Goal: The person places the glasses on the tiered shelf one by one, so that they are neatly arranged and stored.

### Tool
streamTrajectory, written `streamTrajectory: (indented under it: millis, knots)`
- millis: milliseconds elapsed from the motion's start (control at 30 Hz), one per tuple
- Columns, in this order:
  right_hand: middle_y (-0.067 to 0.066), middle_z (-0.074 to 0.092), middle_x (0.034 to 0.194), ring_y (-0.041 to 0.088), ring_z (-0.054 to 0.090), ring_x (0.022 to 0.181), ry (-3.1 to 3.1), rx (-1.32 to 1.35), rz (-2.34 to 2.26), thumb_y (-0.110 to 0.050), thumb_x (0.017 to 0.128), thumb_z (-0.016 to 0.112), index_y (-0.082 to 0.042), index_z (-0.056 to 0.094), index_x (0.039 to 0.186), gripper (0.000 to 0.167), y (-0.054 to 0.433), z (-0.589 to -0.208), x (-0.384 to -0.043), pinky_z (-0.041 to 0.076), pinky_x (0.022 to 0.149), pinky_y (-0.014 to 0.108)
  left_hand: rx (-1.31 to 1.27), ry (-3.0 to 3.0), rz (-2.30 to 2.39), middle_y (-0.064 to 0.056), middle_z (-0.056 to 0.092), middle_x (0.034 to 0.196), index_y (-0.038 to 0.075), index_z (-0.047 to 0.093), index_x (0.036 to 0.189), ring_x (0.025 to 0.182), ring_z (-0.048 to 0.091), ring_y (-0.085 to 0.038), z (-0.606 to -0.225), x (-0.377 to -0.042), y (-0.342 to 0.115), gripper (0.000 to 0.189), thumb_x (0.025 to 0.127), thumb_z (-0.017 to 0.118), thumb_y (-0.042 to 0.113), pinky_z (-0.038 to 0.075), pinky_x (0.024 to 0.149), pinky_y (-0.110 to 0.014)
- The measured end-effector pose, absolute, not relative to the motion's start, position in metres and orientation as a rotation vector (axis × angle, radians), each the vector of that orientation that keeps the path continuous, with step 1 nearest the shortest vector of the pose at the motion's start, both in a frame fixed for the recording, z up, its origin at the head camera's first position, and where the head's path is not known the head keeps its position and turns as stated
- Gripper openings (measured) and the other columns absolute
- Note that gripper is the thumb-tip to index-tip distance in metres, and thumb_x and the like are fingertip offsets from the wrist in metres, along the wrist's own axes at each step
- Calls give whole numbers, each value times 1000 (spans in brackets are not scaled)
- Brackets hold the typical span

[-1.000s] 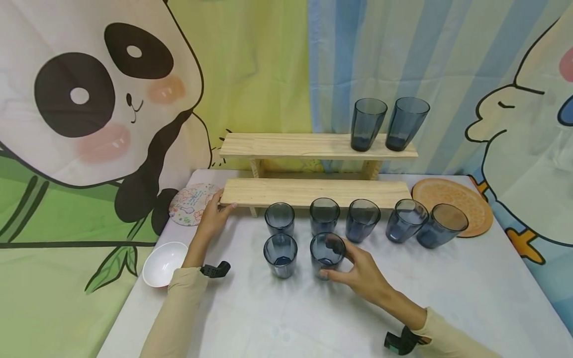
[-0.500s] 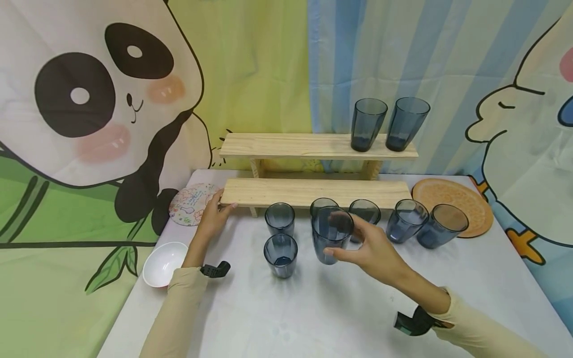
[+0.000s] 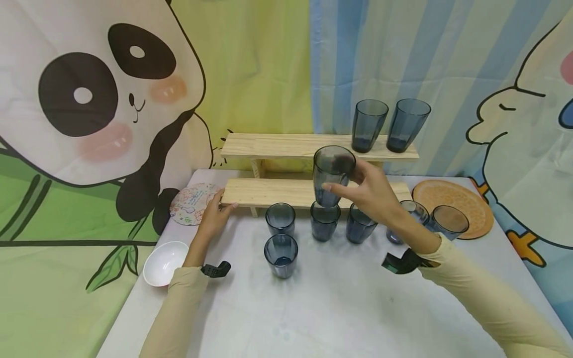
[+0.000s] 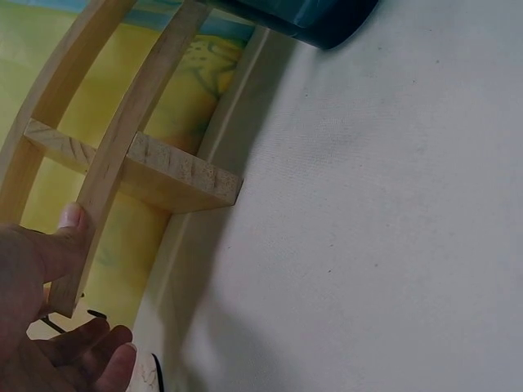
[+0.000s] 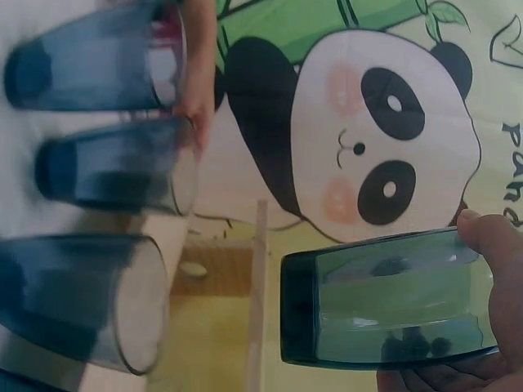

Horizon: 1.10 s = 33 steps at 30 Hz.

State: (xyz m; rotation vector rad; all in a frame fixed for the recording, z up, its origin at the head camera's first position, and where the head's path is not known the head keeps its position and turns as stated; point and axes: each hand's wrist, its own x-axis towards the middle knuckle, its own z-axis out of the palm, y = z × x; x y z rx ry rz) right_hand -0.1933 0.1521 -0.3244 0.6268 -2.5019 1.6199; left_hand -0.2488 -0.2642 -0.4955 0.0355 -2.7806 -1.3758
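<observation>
My right hand (image 3: 376, 191) grips a blue-grey tumbler (image 3: 330, 181) by its side, upright in the air before the lower board (image 3: 268, 192) of a wooden two-step rack. In the right wrist view the thumb and fingers lie on either side of this tumbler (image 5: 368, 302) near its rim. At the rack's left end, my left hand (image 3: 212, 215) holds the corner of the lower board, its thumb on the wood in the left wrist view. Two tumblers (image 3: 369, 125) stand on the upper board (image 3: 277, 145). Several more, such as the front-left tumbler (image 3: 281, 256), stand on the table before the rack.
A white bowl (image 3: 164, 263) and a round patterned mat (image 3: 193, 204) lie to the left. On the right, an orange round mat (image 3: 476, 214) lies behind a tumbler (image 3: 449, 221). A cartoon-printed curtain (image 3: 268, 64) hangs behind the white-covered table (image 3: 313, 318).
My right hand has lifted the tumbler off the table and carried it up and forward, over the row of tumblers to the rack. The left hand stays on the board's corner.
</observation>
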Motion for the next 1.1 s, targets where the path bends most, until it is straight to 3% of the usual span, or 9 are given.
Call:
streamTrajectory:
  millis: [200,300,400,500,600,1100]
  knots:
    - [13,70,129,27,65,130,-2477,537,1552,-35,92,85,-10,61,141,59,143,-313,-234,51,111,47,45,-2785,-1364,-30,31,167,3,22,167,149,40,-51,-495,-248,-263,77,108,62,32,34,123,-62]
    - [12,69,124,27,65,128,-2487,485,1496,-41,92,84,-9,61,138,60,137,-311,-253,51,107,48,48,-2789,-1356,-31,31,166,3,22,167,149,39,-52,-495,-248,-263,77,108,62,32,34,123,-62]
    - [10,66,111,26,63,109,-2474,447,1450,-46,91,83,-10,62,131,57,132,-309,-271,50,92,43,44,-2789,-1350,-31,31,166,3,22,167,148,40,-52,-494,-247,-262,78,108,63,32,35,123,-62]
    - [7,58,97,26,52,86,-2439,422,1406,-47,92,82,-11,62,123,52,128,-308,-287,42,74,38,42,-2785,-1350,-31,32,166,3,22,167,148,41,-52,-493,-247,-262,77,108,63,32,35,122,-63]
    - [4,53,92,24,46,78,-2417,392,1386,-46,93,81,-10,61,123,51,124,-310,-301,37,67,35,38,-2783,-1356,-31,32,166,3,23,167,148,41,-52,-494,-247,-262,77,108,63,32,36,122,-63]
    - [3,50,93,23,47,82,-2443,226,1408,-53,93,78,-5,56,118,59,114,-319,-343,37,72,37,18,-2775,-1352,-31,32,166,1,24,166,150,39,-50,-497,-250,-265,75,108,63,29,33,124,-59]
